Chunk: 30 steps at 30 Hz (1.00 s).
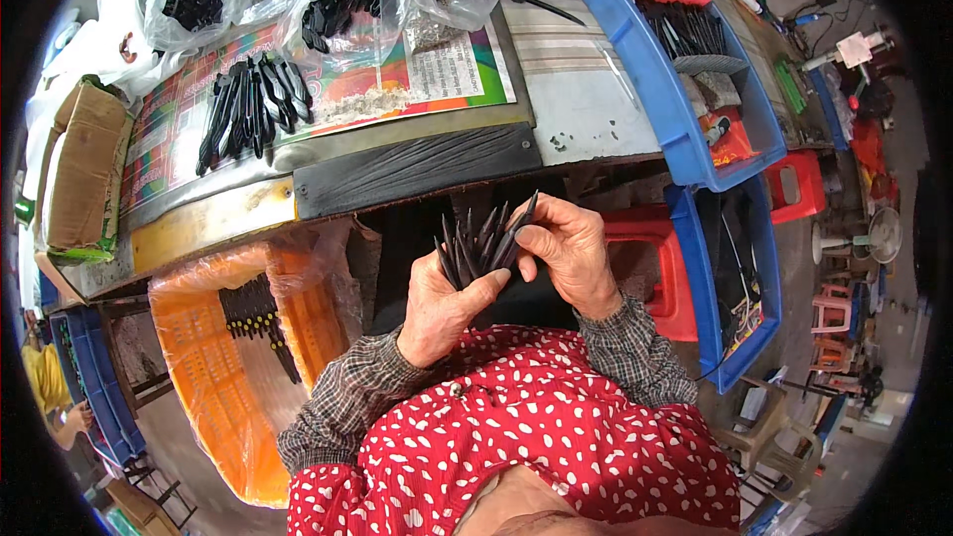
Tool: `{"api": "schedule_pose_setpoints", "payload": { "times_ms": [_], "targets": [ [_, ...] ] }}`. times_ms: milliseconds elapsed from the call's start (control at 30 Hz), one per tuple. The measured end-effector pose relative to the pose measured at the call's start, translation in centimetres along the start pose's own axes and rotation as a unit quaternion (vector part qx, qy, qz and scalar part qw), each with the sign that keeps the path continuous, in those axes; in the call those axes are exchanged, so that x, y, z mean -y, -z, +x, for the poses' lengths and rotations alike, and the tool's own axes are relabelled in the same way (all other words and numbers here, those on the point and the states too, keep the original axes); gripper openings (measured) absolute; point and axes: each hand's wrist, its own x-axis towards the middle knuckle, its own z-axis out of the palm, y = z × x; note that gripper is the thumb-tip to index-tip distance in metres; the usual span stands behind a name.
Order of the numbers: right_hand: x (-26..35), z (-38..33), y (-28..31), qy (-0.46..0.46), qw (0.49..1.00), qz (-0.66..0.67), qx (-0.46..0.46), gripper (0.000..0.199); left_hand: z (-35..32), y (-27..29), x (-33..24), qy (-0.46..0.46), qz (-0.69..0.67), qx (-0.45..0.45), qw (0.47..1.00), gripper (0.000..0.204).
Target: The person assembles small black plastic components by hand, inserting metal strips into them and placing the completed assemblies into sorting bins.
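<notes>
My left hand (438, 305) is wrapped round a bunch of slim black pointed sticks (475, 250), their tips fanned upward and away from me. With my right hand (573, 250), I pinch one of the sticks at the right side of the bunch between thumb and fingers. What exact kind of tool they are I cannot make out. Both hands are in front of my red spotted apron, just short of the bench edge. Across the bench on the left lies a pile of black slim tools (260, 104) with shiny, broader ends.
Clear plastic bags (342, 15) of black parts stand at the bench's back. An orange crate (213, 407) with black sticks sits below left. Blue trays (645, 55) and a red stool (655, 283) stand at right; a cardboard box (84, 174) is far left. Another person's arm (69, 427) shows at the left rim.
</notes>
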Motion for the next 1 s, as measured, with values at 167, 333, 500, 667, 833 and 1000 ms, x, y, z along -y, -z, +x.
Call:
{"api": "schedule_pose_setpoints", "payload": {
  "times_ms": [167, 333, 500, 667, 833, 1000],
  "targets": [
    [0.7, 0.1, -0.3, -0.02, 1.0, 0.011, -0.002, 0.007, 0.2, 0.0, -0.3, 0.004, 0.034, 0.006, 0.999, 0.012],
    [0.5, 0.0, -0.2, -0.027, 0.999, -0.018, -0.002, 0.009, 0.5, -0.8, -0.9, -0.001, 0.011, 0.004, 1.0, 0.01],
    [1.0, 0.1, -0.6, -0.048, 0.998, -0.033, -0.021, 0.008, 0.6, 0.1, -0.1, 0.008, 0.037, 0.014, 0.999, 0.013],
    [1.8, 0.0, -0.5, -0.037, 0.999, -0.034, -0.011, 0.006, 0.3, 0.0, 0.0, 0.04, -0.038, -0.003, 0.998, 0.017],
    [2.3, 0.3, 0.2, -0.005, 0.999, -0.04, -0.019, 0.007, 0.4, 0.1, -0.3, 0.049, -0.114, -0.003, 0.992, 0.02],
    [2.2, 0.4, 0.1, -0.011, 0.999, -0.014, -0.041, 0.012, 0.5, 0.1, -0.3, 0.039, -0.118, -0.002, 0.992, 0.018]
  ]
}}
